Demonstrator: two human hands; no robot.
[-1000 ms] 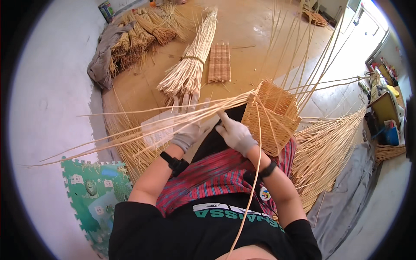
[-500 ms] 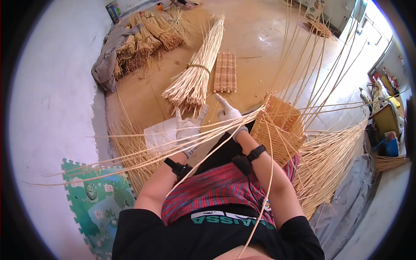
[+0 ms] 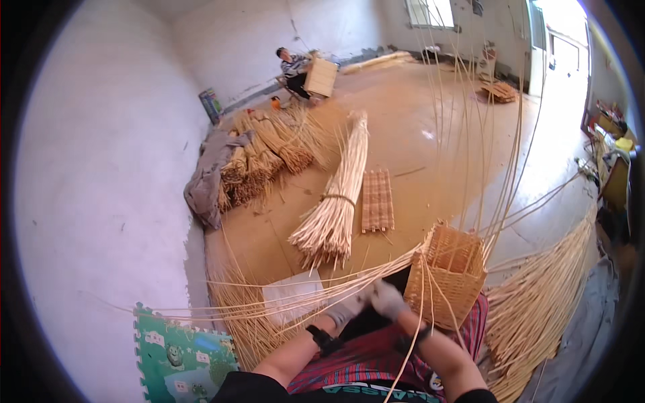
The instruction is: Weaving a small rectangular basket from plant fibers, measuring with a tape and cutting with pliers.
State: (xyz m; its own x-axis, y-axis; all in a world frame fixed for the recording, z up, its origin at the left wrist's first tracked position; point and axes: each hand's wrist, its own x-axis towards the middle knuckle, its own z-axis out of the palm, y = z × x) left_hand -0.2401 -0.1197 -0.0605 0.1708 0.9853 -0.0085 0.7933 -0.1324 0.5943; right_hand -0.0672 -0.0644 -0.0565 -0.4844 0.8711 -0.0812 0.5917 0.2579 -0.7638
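Note:
My gloved left hand and gloved right hand are close together over the dark cloth at my lap, under a spray of long pale rods; both hands are blurred, so their grip is unclear. Just right of them a square woven basket sits on the striped cloth, with long loose rods rising from its rim and trailing leftward. A white sheet lies beyond my left hand, and a green foam mat is at lower left.
A tied rod bundle and flat woven panel lie ahead. Piled bundles line the left wall. Another person sits at the back holding a panel. Loose rods spread at my right; a bright doorway stands beyond.
The view has tilted up, bringing the seated person and back wall in. My hands, apart with extended fingers half a second ago, have moved together and are now blurred.

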